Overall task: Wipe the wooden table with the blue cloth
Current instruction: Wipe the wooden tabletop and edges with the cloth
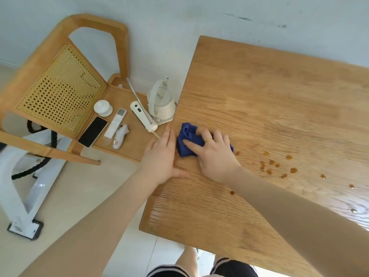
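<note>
Our right hand [214,154] presses the crumpled blue cloth [187,139] flat-fingered onto the light wooden table [269,100], beside its left edge. Our left hand [160,156] rests relaxed on that edge, just left of the cloth. Small brown droplets [279,166] lie right of our right hand.

We see both bare forearms reaching forward, converging. Left hand [159,156] flat, fingers straight and together, thumb spread out to side. Right hand [213,152] palm down, fingers spread and slightly bent, pressing; ring on one finger.
</note>
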